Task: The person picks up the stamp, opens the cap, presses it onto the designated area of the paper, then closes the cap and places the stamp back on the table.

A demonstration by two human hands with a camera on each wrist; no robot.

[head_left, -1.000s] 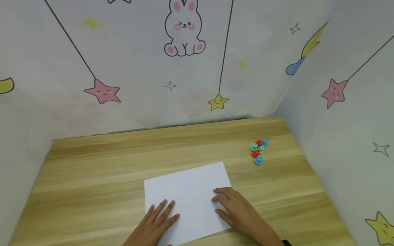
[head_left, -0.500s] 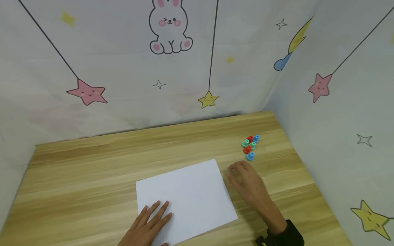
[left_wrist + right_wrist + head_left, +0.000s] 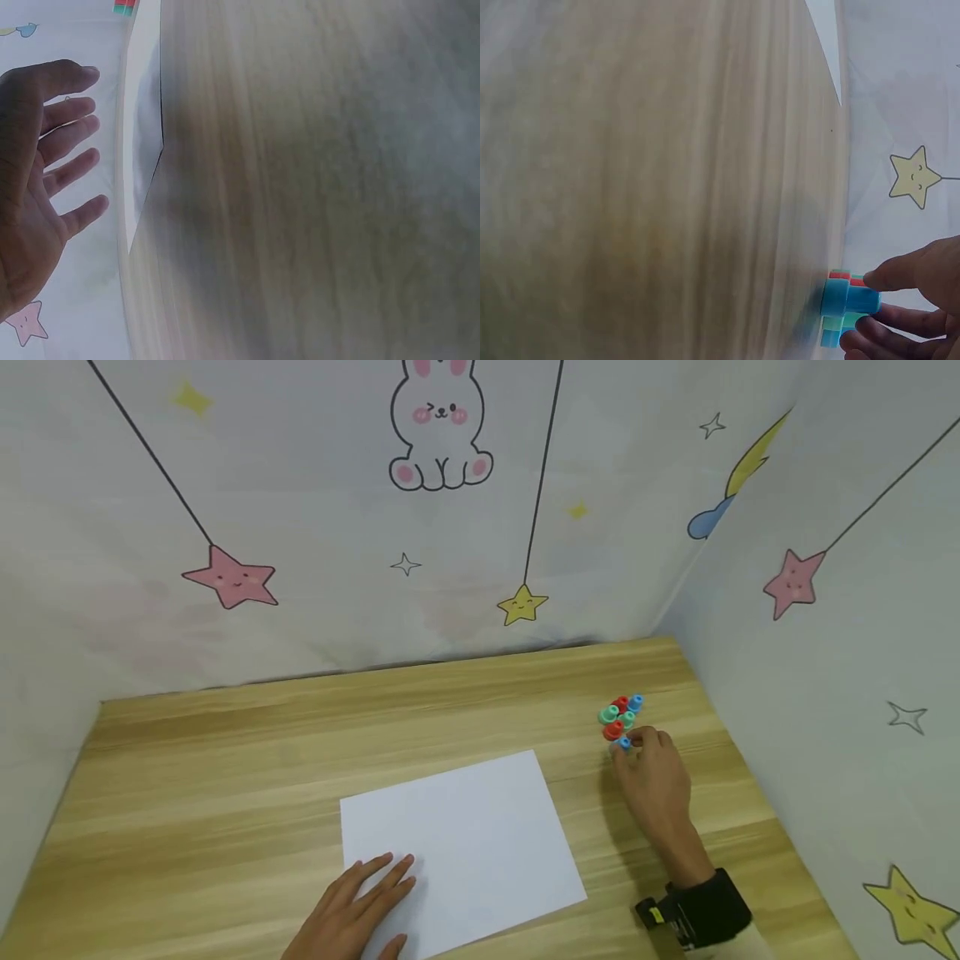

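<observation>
Head view: blue peg [image 3: 625, 742] between right hand [image 3: 654, 777] fingertips.

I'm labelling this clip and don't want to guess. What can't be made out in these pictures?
- Nearest blue piece: head view, mostly hidden by the right hand; its shape is unclear.
- Cluster of small pieces: head view, too small to count surely; right wrist view cuts it off at the bottom edge.
- White paper: left wrist view shows only a blurred sliver.
- Left hand: head view, cut off by the bottom edge.
</observation>
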